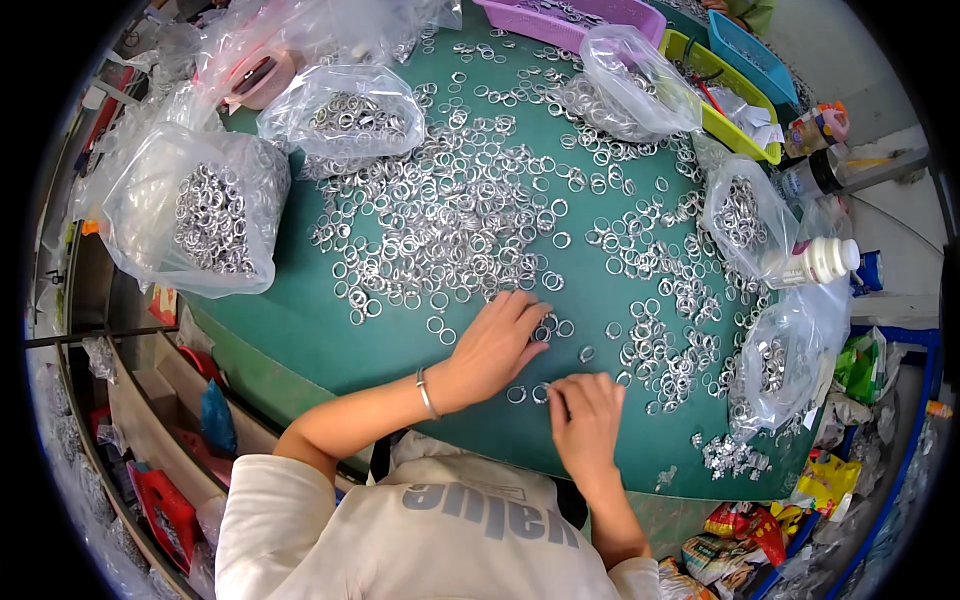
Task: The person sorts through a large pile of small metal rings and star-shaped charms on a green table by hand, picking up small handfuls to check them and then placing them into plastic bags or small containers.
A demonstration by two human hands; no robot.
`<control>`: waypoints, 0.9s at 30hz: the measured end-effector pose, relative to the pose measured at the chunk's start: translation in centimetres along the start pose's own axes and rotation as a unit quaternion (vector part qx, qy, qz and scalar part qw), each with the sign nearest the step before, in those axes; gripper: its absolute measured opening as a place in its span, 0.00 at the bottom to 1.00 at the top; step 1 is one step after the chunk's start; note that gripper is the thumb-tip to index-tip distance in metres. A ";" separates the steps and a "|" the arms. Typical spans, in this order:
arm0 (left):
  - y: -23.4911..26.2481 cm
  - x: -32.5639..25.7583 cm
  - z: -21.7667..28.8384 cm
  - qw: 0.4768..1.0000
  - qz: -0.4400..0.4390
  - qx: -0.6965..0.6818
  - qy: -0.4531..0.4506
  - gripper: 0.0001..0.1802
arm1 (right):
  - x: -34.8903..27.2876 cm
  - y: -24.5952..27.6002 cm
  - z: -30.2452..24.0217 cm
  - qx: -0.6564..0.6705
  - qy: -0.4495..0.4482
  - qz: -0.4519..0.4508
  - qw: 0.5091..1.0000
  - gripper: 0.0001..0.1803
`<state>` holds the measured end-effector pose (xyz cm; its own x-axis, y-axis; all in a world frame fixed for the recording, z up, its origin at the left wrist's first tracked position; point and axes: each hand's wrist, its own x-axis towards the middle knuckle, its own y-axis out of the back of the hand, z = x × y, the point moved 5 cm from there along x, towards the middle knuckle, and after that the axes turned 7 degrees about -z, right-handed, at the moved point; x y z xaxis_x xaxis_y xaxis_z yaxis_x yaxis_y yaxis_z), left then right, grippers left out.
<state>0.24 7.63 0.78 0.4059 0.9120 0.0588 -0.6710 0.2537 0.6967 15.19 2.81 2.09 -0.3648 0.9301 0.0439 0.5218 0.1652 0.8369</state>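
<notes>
Here, my right hand (587, 415) lies knuckles up on the green table (300, 330), its fingers curled down over a small silver ring (541, 393) at the fingertips; I cannot tell whether the ring is actually pinched or only touched. Another ring of the same kind lies just beside it to the left. My left hand (497, 345), with a thin bracelet (426, 393) at the wrist, lies flat and relaxed, fingers spread forward over a couple of rings near the edge of the big heap, gripping nothing that I can see.

The rings are thin, shiny metal hoops, all much alike, silver-white against the green. They lie scattered in a loose pile of rings (450, 215) across the middle of the table, thinning out toward my hands and trailing down the right side.

Around the pile stand clear plastic bags, some filled with more rings: a large bag (200, 215) at far left, another bag (345, 110) behind the heap. A white bottle (815, 262) lies at right, and a purple tray (570, 20) sits at the far edge.
</notes>
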 end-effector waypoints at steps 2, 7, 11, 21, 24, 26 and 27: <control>-0.2 0.3 -0.1 1.000 -0.007 0.024 0.018 0.19 | -0.1 -0.6 -0.4 -0.016 -0.011 -0.029 0.999 0.06; -0.1 -1.0 -1.1 0.999 0.001 0.033 0.028 0.20 | 2.5 1.9 2.3 0.023 -0.043 0.076 0.996 0.09; 3.0 -1.3 -2.4 0.992 0.086 0.077 0.059 0.20 | 2.6 0.9 2.6 -0.061 -0.057 0.027 0.996 0.12; -1.3 -4.5 0.6 0.992 -0.120 -0.040 -0.012 0.21 | -0.3 -0.4 1.1 0.087 0.000 -0.062 0.994 0.13; -1.0 -4.2 0.5 0.992 -0.115 -0.045 -0.036 0.22 | 0.6 0.1 2.3 0.180 -0.018 -0.010 0.984 0.12; -0.1 -2.7 0.2 0.997 -0.067 -0.043 -0.026 0.21 | 3.2 0.4 2.6 0.117 -0.028 0.053 0.991 0.08; 0.3 -1.2 0.4 0.999 -0.035 -0.035 -0.014 0.20 | 4.4 0.2 2.6 0.065 -0.020 0.070 0.995 0.08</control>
<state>-0.22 6.48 1.24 0.4690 0.8826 0.0327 -0.6816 0.3381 0.6489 15.76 7.77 1.05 -0.2522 0.9586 0.1323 0.6613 0.0709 0.7467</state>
